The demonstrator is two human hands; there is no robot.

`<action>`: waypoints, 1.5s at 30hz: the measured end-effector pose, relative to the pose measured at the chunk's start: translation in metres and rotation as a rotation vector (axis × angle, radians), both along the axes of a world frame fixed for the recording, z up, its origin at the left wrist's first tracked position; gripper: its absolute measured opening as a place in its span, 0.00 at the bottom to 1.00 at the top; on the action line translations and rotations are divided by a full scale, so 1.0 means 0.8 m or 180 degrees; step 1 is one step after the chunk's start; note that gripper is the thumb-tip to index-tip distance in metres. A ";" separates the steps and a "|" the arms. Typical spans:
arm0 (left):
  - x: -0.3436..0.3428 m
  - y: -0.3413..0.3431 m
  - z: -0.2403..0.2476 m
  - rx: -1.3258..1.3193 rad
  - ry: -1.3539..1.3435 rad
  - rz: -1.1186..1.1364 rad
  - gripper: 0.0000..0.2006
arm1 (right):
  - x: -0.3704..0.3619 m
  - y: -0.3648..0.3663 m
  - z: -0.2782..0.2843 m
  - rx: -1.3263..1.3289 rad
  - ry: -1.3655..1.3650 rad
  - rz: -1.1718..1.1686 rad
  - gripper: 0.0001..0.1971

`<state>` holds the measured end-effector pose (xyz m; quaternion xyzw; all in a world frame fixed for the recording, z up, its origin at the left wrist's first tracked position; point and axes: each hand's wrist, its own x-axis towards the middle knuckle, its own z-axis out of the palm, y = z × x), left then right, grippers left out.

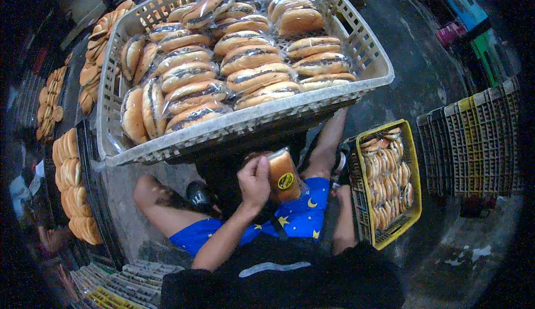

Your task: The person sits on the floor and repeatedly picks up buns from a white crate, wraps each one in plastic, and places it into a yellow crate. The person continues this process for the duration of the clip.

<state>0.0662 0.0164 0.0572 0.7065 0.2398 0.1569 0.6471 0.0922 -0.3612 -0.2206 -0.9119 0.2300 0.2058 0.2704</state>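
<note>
My left hand [255, 182] is closed on a wrapped bread bun [284, 176] in a clear plastic bag with a round yellow label, held above my lap. My right hand [341, 191] is low beside the left side of a yellow-rimmed crate [419, 197]; its fingers are in shadow, so whether it holds anything does not show. That crate carries rows of filled buns [386, 180]. In front of me stands a large white plastic crate [245, 126] full of bagged buns [251, 58] with a dark filling, mostly stacked on edge.
At left, unwrapped buns [75, 186] lie in rows on dark trays, with more piles [95, 58] farther back. Stacked crates [473, 141] stand at right, others [122, 284] at lower left. Another person's arm [53, 239] shows at the left edge. The concrete floor [407, 47] looks stained.
</note>
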 end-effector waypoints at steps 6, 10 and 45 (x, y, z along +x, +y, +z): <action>-0.003 0.012 0.004 0.0635 -0.0734 0.0085 0.11 | -0.021 0.025 0.032 -0.0019 0.1205 0.0146 0.13; 0.001 0.017 0.003 0.1675 -0.1146 -0.0224 0.08 | 0.044 0.151 0.274 0.2445 -0.0935 0.1735 0.12; 0.345 0.026 0.109 0.4439 -0.0968 -0.1615 0.27 | 0.521 0.375 0.500 -0.1432 -0.2876 0.3895 0.10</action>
